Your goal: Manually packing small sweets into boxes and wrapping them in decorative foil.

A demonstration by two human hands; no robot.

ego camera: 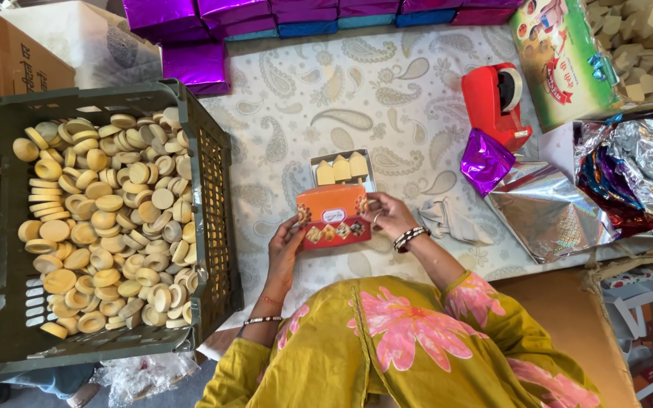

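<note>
Resting orange box (332, 217) between both hands

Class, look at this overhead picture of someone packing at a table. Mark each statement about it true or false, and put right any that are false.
1. Both hands, left hand and right hand, hold the orange box sleeve. True.
2. The inner tray sticking out of the sleeve is empty. False: it shows three pale, pointed pieces.
3. The dark plastic crate holds round, pale yellow discs. True.
4. The red tape dispenser stands inside the crate. False: it stands on the paisley cloth, on the person's right.
5. Shiny purple boxes lie along the far edge of the cloth. True.
</note>
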